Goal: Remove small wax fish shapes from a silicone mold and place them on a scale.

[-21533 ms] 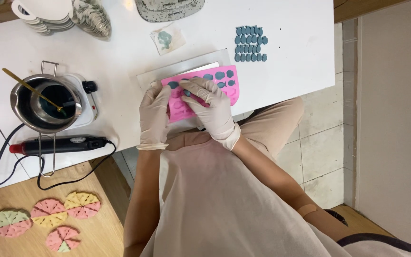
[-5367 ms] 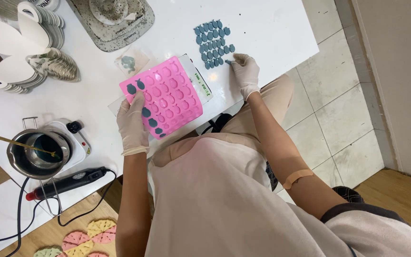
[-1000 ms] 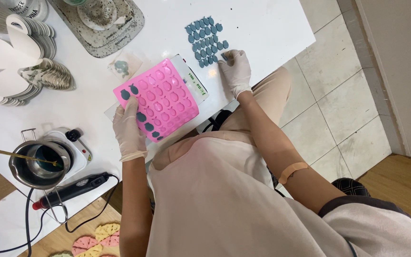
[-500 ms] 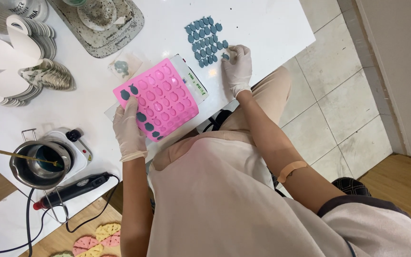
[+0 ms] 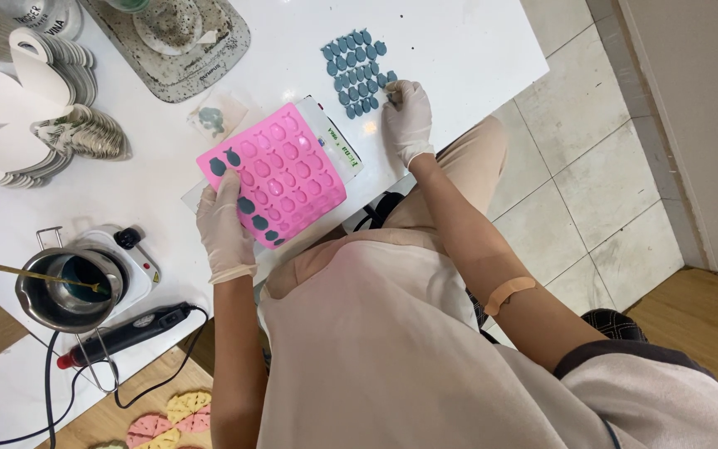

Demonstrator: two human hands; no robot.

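Observation:
My gloved left hand (image 5: 224, 224) grips the near-left edge of a pink silicone mould (image 5: 280, 170) that lies tilted on the white table (image 5: 459, 50). Most of its cavities look empty; several along the left edge hold blue-grey pieces. My gloved right hand (image 5: 407, 116) rests at the right edge of a group of several small blue-grey fish-shaped pieces (image 5: 354, 70) laid in rows on the table, its fingertips pinching one piece there. A printed clear packet (image 5: 344, 148) lies under the mould.
A steel pot with blue liquid and a stick (image 5: 66, 283) sits on a small hot plate at left. A black-and-red heat tool (image 5: 126, 331) lies beside it. White cut-out shapes (image 5: 35, 108) and a grey speckled tray (image 5: 168, 33) lie at the back. Tiled floor is at right.
My right hand has settled at the edge of the fish pieces and barely shifted. My left hand keeps hold of the mould in the same place.

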